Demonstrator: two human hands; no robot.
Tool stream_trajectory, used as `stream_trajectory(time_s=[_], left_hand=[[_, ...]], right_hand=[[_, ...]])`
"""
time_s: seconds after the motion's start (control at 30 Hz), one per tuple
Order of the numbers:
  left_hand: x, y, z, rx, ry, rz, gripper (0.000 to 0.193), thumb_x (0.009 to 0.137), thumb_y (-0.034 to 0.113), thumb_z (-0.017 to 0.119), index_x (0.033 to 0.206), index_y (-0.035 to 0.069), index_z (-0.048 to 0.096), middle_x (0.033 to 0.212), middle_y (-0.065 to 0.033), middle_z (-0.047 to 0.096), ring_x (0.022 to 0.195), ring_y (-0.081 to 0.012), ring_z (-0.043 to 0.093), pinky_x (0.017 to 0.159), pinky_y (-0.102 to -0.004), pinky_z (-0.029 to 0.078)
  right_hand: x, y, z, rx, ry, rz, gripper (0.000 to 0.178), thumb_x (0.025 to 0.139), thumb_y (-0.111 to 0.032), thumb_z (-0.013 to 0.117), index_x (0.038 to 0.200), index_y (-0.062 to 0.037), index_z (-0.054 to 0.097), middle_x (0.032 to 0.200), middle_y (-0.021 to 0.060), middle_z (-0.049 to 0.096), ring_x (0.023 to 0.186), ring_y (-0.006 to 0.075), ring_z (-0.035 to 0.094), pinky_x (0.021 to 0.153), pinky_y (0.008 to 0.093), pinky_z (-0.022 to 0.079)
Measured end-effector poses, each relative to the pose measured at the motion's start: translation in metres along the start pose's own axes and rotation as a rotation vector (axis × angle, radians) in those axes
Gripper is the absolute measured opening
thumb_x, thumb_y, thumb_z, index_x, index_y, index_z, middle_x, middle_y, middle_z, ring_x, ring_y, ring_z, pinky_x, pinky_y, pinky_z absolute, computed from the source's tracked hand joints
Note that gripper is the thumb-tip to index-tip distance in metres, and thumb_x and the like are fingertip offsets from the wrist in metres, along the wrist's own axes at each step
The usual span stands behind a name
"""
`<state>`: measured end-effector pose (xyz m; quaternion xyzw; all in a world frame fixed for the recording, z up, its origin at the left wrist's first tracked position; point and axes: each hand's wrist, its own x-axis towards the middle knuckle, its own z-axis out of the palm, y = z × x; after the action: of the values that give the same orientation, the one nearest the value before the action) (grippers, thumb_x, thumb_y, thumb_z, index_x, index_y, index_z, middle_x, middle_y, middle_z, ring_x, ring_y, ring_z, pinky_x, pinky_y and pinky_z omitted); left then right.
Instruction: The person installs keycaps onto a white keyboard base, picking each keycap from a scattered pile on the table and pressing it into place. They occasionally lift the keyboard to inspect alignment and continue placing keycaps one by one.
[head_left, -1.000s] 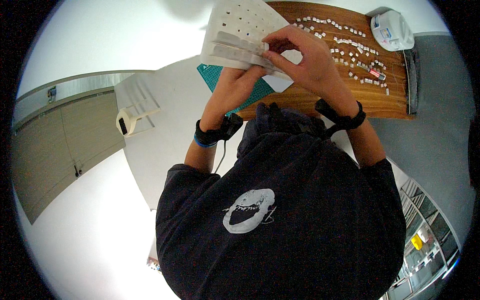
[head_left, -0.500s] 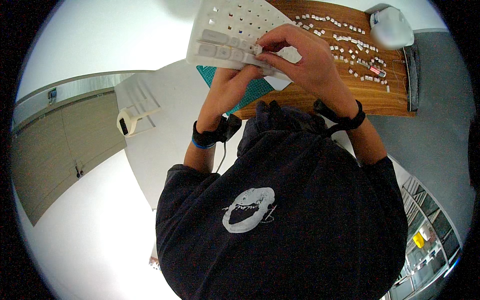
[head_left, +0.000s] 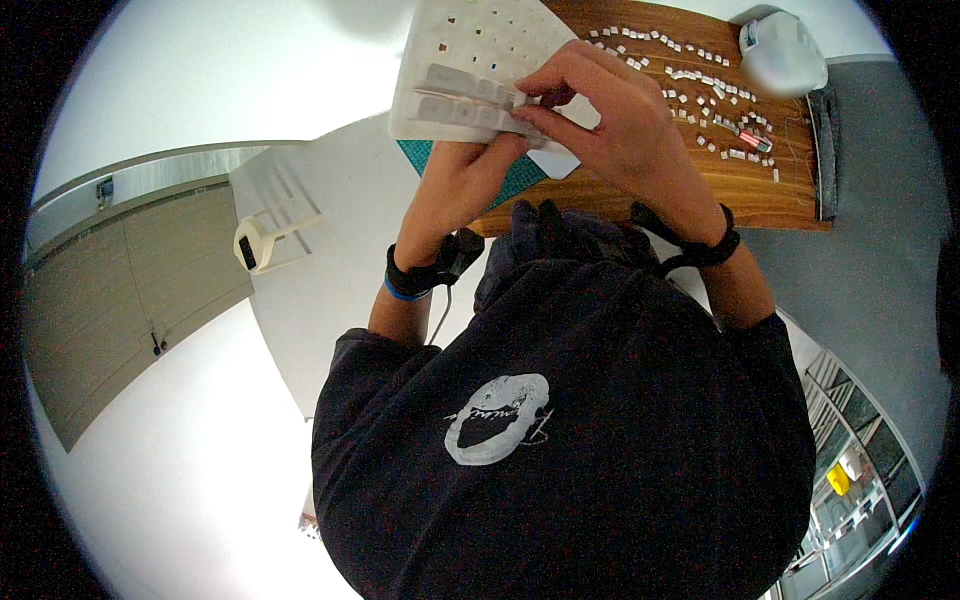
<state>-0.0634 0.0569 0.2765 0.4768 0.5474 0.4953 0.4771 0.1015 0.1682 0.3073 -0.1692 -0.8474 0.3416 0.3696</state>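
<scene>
A white keyboard [head_left: 470, 45] is held up tilted over the near left part of the desk. Its two nearest rows carry pale keycaps on the left, while bare square sockets show farther up. My left hand [head_left: 480, 165] grips the near edge, thumb at the front and the other fingers hidden beneath. Above it, my right hand [head_left: 610, 110] pinches with thumb and index finger at a small white keycap [head_left: 519, 98] in the second row from the near edge. The fingers partly cover that keycap, and I cannot tell whether it is seated.
Loose white keycaps [head_left: 700, 77] lie in rough rows across the brown wooden desk [head_left: 790, 200]. Among them is a red and white tool [head_left: 757, 143]. A green cutting mat [head_left: 515, 180] lies below the keyboard. A white rounded device [head_left: 783, 55] stands at the far right corner.
The keyboard has shifted to the right and tipped a little under my fingers. My right hand keeps its pinch at nearly the same spot.
</scene>
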Motion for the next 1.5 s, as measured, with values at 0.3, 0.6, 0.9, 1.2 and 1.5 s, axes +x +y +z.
stream_trajectory(time_s=[0.3, 0.6, 0.9, 1.2, 1.5], left_hand=[[-0.002, -0.001, 0.000, 0.125, 0.037, -0.001, 0.027, 0.098, 0.014, 0.055, 0.115, -0.004, 0.067, 0.106, -0.0161, 0.071, 0.100, -0.0241, 0.068, 0.088, -0.0372, 0.054], [-0.004, 0.000, -0.001, 0.224, 0.021, -0.004, 0.030, 0.098, 0.016, 0.056, 0.118, -0.003, 0.066, 0.109, -0.0190, 0.070, 0.101, -0.0268, 0.068, 0.087, -0.0384, 0.054], [-0.005, -0.005, -0.003, 0.217, 0.008, 0.041, 0.028, 0.097, 0.016, 0.056, 0.116, -0.003, 0.066, 0.106, -0.0174, 0.070, 0.099, -0.0265, 0.067, 0.085, -0.0384, 0.053], [-0.008, 0.000, 0.002, 0.308, 0.030, 0.059, 0.026, 0.095, 0.017, 0.059, 0.114, -0.001, 0.066, 0.101, -0.0183, 0.070, 0.090, -0.0273, 0.069, 0.078, -0.0396, 0.053], [-0.005, 0.008, 0.004, 0.391, -0.013, 0.089, 0.026, 0.094, 0.012, 0.057, 0.115, -0.002, 0.064, 0.099, -0.0174, 0.070, 0.088, -0.0265, 0.069, 0.075, -0.0382, 0.054]], right_hand=[[-0.004, -0.007, -0.003, -0.088, -0.035, 0.059, 0.023, 0.088, -0.015, 0.074, 0.105, -0.0022, 0.063, 0.094, 0.0101, 0.066, 0.085, 0.0229, 0.068, 0.075, 0.0319, 0.055], [-0.004, -0.008, -0.001, -0.083, -0.047, 0.032, 0.021, 0.088, -0.015, 0.071, 0.101, -0.0030, 0.060, 0.096, 0.0123, 0.064, 0.085, 0.0288, 0.069, 0.074, 0.0379, 0.056], [-0.003, -0.008, -0.001, -0.134, -0.034, 0.000, 0.018, 0.085, -0.012, 0.071, 0.095, -0.0030, 0.060, 0.091, 0.0127, 0.061, 0.083, 0.0337, 0.066, 0.071, 0.0407, 0.054], [-0.003, -0.005, -0.004, -0.123, -0.042, -0.032, 0.015, 0.082, -0.003, 0.074, 0.094, -0.0006, 0.065, 0.087, 0.0100, 0.065, 0.079, 0.0268, 0.067, 0.068, 0.0342, 0.052], [-0.004, 0.009, 0.000, -0.073, -0.001, -0.066, 0.008, 0.083, -0.009, 0.070, 0.087, -0.0045, 0.065, 0.083, 0.0113, 0.062, 0.076, 0.0340, 0.065, 0.065, 0.0422, 0.053]])
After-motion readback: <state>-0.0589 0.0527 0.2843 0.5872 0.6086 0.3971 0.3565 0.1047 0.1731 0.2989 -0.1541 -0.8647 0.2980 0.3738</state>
